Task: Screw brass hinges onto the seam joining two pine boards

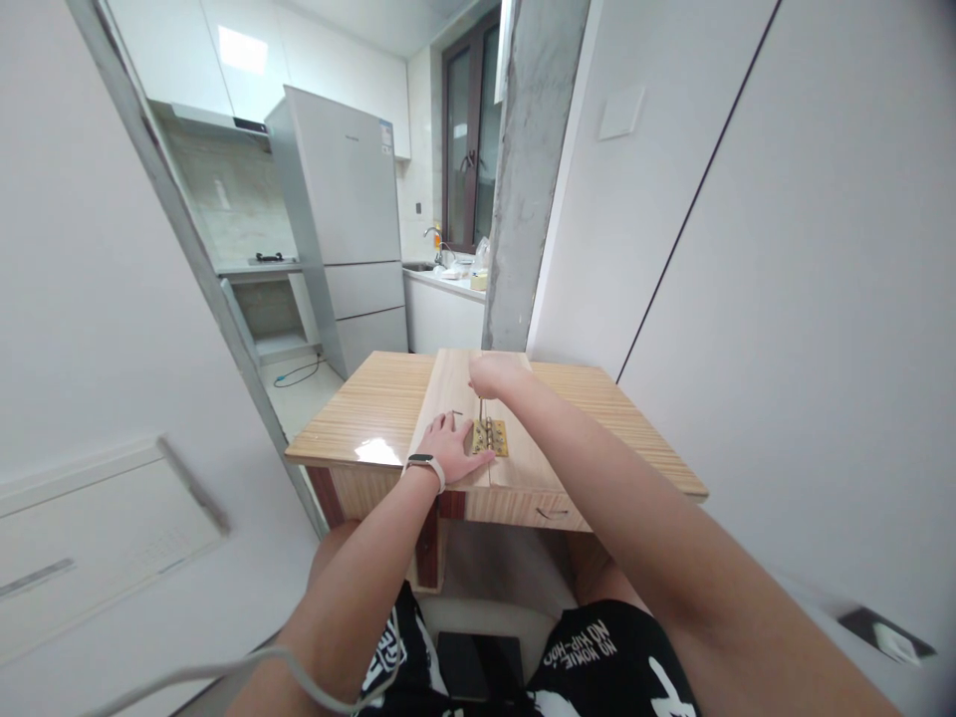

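Clamping right hand (495,376) on thin tool (481,412) at eleven o'clock of brass hinge (500,438) atop pale boards (450,381), bracing with left hand (449,450), fingers apart, at nine, likely risking a skid if tilted off-axis.

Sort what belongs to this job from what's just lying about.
Job: brassy hinge; pale boards beneath; table; thin tool in right hand; probably the small dark rod near left hand.

Lying about: cable on the floor; plastic bag by the sink.
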`<state>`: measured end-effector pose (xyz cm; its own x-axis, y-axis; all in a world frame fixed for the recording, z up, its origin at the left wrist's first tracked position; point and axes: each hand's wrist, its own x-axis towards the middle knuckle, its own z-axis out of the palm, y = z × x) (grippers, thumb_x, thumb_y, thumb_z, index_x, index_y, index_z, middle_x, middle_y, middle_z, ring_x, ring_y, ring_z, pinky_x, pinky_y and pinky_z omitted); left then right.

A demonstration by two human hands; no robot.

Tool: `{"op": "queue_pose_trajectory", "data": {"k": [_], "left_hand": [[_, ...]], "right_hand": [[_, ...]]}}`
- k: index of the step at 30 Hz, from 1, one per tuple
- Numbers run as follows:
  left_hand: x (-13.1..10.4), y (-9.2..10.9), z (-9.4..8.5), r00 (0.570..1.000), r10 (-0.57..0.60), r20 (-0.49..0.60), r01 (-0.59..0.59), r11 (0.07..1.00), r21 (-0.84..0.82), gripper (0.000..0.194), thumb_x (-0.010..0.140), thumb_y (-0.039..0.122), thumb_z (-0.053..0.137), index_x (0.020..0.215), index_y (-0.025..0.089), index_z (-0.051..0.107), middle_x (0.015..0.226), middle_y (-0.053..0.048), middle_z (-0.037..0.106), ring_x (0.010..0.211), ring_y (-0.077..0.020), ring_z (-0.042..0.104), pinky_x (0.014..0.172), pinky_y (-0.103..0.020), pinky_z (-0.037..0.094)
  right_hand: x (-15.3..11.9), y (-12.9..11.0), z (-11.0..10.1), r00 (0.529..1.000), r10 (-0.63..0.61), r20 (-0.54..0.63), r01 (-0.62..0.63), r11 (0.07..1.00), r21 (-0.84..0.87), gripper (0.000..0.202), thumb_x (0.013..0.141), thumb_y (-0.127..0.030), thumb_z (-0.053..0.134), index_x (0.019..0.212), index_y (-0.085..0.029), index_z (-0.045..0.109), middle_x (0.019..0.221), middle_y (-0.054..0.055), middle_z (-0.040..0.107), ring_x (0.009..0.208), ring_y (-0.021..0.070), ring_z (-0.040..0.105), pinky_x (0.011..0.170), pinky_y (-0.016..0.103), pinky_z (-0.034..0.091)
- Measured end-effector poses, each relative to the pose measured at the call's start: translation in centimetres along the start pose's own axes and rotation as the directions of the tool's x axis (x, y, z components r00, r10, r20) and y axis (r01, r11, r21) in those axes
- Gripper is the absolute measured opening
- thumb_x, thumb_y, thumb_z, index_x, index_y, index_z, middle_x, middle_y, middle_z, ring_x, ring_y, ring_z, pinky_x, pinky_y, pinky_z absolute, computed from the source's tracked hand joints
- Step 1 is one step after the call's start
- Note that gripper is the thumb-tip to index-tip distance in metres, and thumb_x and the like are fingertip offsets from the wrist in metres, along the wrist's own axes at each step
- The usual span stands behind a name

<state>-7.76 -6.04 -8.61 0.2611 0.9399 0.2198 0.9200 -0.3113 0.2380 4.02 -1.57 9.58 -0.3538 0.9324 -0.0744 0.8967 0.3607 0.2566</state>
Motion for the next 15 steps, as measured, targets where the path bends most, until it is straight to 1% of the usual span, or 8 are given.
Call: {"op": "queue_pose_trajectory", "data": {"k": [3, 5, 8, 10, 12, 15], "left_hand": [[0.0, 0.0, 0.0, 1.000, 0.000, -0.002, 0.000, 1.000, -0.007, 0.097, 0.075, 0.095, 0.035, 0.148, 0.032, 0.048, 0.157, -0.014, 0.040, 0.147, -0.0411, 0.029, 0.118, -0.055, 0.024], [0.0, 0.0, 0.1, 1.000, 0.000, -0.001, 0.000, 1.000, -0.013, 0.097, 0.076, 0.095, 0.036, 0.148, 0.032, 0.047, 0.158, -0.014, 0.039, 0.147, -0.0413, 0.028, 0.118, -0.056, 0.024], [-0.1, 0.1, 0.0, 1.000, -0.005, 0.014, 0.006, 1.000, -0.023, 0.097, 0.076, 0.095, 0.036, 0.149, 0.032, 0.046, 0.160, -0.013, 0.037, 0.148, -0.0419, 0.026, 0.119, -0.057, 0.022], [-0.1, 0.1, 0.0, 1.000, -0.008, 0.016, 0.008, 1.000, -0.026, 0.097, 0.076, 0.095, 0.036, 0.149, 0.032, 0.046, 0.160, -0.013, 0.037, 0.148, -0.0422, 0.026, 0.119, -0.057, 0.022], [-0.1, 0.2, 0.0, 1.000, -0.008, 0.013, 0.008, 1.000, -0.023, 0.098, 0.076, 0.095, 0.035, 0.149, 0.031, 0.046, 0.159, -0.014, 0.038, 0.147, -0.0423, 0.026, 0.118, -0.056, 0.022], [-0.1, 0.2, -0.1, 1.000, -0.007, 0.011, 0.007, 1.000, -0.016, 0.097, 0.076, 0.095, 0.036, 0.149, 0.031, 0.047, 0.157, -0.014, 0.040, 0.147, -0.0420, 0.028, 0.119, -0.056, 0.022]], "right_hand": [[-0.5, 0.0, -0.4, 1.000, -0.027, 0.011, 0.027, 1.000, -0.006, 0.033, 0.093, -0.031, 0.067, 0.118, -0.012, 0.075, 0.127, 0.023, 0.069, 0.114, 0.0303, 0.069, 0.090, 0.033, 0.055], [-1.0, 0.0, -0.7, 0.998, -0.064, 0.005, 0.064, 0.998, -0.020, 0.033, 0.093, -0.030, 0.067, 0.121, -0.013, 0.073, 0.127, 0.022, 0.069, 0.114, 0.0297, 0.069, 0.089, 0.033, 0.055], [-1.4, 0.2, -1.1, 0.991, -0.132, -0.003, 0.132, 0.990, -0.047, 0.036, 0.091, -0.025, 0.069, 0.126, -0.017, 0.070, 0.125, 0.018, 0.071, 0.116, 0.0282, 0.068, 0.089, 0.031, 0.053], [-1.4, 0.3, -1.1, 0.987, -0.160, -0.005, 0.159, 0.986, -0.055, 0.036, 0.091, -0.023, 0.070, 0.126, -0.020, 0.070, 0.124, 0.016, 0.072, 0.117, 0.0264, 0.068, 0.089, 0.029, 0.052], [-1.2, 0.4, -0.8, 0.986, -0.167, -0.012, 0.167, 0.985, -0.052, 0.033, 0.091, -0.026, 0.070, 0.123, -0.020, 0.071, 0.123, 0.015, 0.073, 0.116, 0.0255, 0.068, 0.089, 0.028, 0.052], [-0.9, 0.4, -0.1, 0.990, -0.137, -0.042, 0.136, 0.990, -0.032, 0.035, 0.094, -0.037, 0.068, 0.122, -0.017, 0.072, 0.123, 0.017, 0.072, 0.116, 0.0275, 0.068, 0.090, 0.030, 0.053]]}}
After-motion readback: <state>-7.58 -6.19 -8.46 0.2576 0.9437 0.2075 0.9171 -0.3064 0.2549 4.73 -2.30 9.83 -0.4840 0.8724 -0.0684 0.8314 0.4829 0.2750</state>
